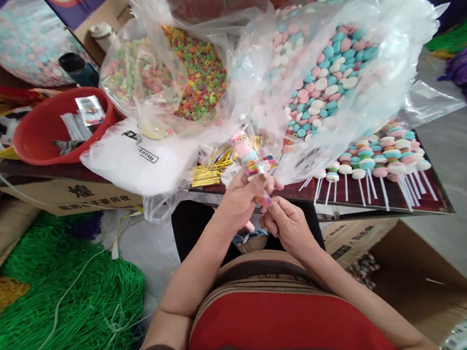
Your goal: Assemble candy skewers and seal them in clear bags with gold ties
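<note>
My left hand [239,198] is wrapped around a candy skewer [246,150] in a clear printed wrapper, whose stacked pink, blue and multicoloured candies stick out above the fingers. Just below it, my right hand [287,222] is closed in a pinch at the skewer's lower end, where a pinkish-purple bit of the wrapper shows. The stick itself is hidden by the fingers. Beyond my left hand lie gold twist ties [206,175] on the dark table. Finished-looking candy skewers [366,159] on white sticks lie in a pile at the table's right.
Behind stand an open plastic bag of coloured ring candies [202,75] and one of pastel candies [324,81]. White printed bags [144,158] and a red basin [24,138] are to the left. An open cardboard box [426,281] stands low right; green cord [74,313] covers the left floor.
</note>
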`<action>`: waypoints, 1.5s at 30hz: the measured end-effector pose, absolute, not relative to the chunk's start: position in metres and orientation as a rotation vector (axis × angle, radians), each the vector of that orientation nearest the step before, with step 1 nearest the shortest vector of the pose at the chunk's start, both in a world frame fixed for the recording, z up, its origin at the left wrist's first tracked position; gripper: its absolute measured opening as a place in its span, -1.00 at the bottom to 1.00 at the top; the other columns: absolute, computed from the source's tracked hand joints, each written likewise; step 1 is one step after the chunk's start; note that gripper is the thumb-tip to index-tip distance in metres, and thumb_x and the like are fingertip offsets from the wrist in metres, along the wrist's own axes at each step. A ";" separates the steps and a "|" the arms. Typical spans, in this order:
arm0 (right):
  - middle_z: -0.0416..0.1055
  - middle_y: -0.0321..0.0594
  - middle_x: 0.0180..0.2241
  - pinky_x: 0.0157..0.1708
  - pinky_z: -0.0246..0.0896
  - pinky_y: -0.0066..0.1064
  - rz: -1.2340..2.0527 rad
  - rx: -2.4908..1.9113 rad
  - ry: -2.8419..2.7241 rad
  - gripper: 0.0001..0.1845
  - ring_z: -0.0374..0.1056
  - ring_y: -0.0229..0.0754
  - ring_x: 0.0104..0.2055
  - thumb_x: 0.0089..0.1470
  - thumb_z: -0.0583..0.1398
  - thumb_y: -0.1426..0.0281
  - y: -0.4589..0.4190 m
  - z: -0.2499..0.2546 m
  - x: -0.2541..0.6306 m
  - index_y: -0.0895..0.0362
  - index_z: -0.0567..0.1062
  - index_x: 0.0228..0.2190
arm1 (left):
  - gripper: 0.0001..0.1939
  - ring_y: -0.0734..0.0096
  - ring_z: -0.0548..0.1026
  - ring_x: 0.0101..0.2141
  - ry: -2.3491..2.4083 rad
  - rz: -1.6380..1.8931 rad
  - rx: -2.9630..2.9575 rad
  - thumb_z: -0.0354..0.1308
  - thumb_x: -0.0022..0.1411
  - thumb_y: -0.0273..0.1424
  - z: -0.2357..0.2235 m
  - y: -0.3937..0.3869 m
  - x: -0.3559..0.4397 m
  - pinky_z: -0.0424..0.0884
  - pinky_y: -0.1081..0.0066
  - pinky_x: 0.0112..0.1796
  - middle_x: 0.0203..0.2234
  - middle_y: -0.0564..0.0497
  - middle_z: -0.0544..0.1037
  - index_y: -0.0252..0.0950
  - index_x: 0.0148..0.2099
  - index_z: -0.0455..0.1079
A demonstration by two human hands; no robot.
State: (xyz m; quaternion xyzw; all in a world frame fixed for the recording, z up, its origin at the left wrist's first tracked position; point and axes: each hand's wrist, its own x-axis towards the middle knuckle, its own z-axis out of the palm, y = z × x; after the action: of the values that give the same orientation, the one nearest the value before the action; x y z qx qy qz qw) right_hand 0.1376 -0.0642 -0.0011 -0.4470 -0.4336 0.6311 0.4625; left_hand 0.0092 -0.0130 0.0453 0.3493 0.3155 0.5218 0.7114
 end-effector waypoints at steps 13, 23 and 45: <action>0.57 -0.24 -0.47 -0.38 0.40 -0.38 1.548 -1.135 -1.447 -0.58 0.44 -0.22 -0.45 0.08 0.34 -0.02 -0.034 0.018 0.189 0.09 0.64 -0.32 | -0.51 0.53 0.32 -0.59 0.691 0.972 0.720 0.42 0.07 0.03 0.023 -0.031 0.010 0.42 0.32 -0.28 -0.72 0.24 0.17 -0.31 -0.33 0.43; 0.49 -0.23 -0.56 -0.23 0.51 -0.09 1.788 -0.888 -0.981 -0.50 0.51 -0.01 -0.37 -0.22 0.49 -0.07 -0.041 0.023 0.184 0.03 0.61 -0.38 | -0.47 0.53 0.26 -0.68 0.300 0.504 0.673 0.37 0.08 0.11 0.012 -0.053 0.038 0.49 0.30 -0.43 -0.69 0.25 0.18 -0.23 -0.31 0.31; 0.52 -0.27 -0.45 -0.57 0.27 -0.44 1.527 -1.057 -1.397 -0.60 0.32 -0.29 -0.53 0.01 0.40 0.04 0.013 0.025 0.132 0.11 0.61 -0.28 | -0.75 0.45 0.32 -0.54 1.445 1.123 1.251 0.24 0.30 -0.16 -0.001 -0.043 -0.023 0.23 0.42 -0.42 -0.58 0.10 0.38 -0.24 -0.29 0.42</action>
State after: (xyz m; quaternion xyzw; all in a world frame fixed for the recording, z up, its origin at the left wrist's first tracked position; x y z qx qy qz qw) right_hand 0.1323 0.0127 0.0247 -0.4174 -0.5516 0.6030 0.3974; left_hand -0.0231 -0.0432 -0.0014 0.5052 0.5833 0.4534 0.4461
